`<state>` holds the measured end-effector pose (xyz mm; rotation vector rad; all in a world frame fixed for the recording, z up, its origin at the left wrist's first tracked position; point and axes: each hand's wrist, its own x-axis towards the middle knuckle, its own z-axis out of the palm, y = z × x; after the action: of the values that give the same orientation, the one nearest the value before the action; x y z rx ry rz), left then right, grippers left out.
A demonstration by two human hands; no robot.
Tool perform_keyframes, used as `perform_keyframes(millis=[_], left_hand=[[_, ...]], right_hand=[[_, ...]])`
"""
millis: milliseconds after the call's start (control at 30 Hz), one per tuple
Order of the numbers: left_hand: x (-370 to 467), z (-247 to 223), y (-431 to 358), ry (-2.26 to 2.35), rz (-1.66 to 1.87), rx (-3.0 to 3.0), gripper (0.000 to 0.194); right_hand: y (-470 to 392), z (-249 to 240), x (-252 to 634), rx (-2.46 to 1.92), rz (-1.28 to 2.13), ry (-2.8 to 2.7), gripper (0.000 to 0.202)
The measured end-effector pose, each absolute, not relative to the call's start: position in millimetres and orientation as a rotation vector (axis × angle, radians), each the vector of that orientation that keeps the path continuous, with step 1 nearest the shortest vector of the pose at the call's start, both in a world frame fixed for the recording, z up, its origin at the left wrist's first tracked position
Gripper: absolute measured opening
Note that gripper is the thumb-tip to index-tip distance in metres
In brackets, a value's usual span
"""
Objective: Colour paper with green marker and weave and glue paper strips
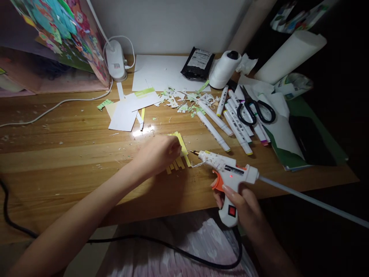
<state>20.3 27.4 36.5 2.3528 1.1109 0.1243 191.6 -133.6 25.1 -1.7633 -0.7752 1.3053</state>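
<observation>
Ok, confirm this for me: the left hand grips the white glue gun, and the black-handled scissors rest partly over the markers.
Not quite: the head view shows the right hand gripping the white glue gun, while the left hand is at the yellow cut paper. The black-handled scissors do rest partly over the markers.
</observation>
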Motion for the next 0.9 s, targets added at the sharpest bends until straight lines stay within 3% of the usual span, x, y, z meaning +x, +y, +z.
perform_keyframes(millis=[233, 900], left_hand=[[18, 27, 35, 1.101, 0.200, 2.343, 0.016], [17, 25, 33, 1.101, 0.213, 2.308, 0.016]], right_hand=[[-128, 25, 187, -1.960, 1.211, -0.947, 0.037], [-121, 26, 190, -1.966, 1.168, -1.179, 0.038]])
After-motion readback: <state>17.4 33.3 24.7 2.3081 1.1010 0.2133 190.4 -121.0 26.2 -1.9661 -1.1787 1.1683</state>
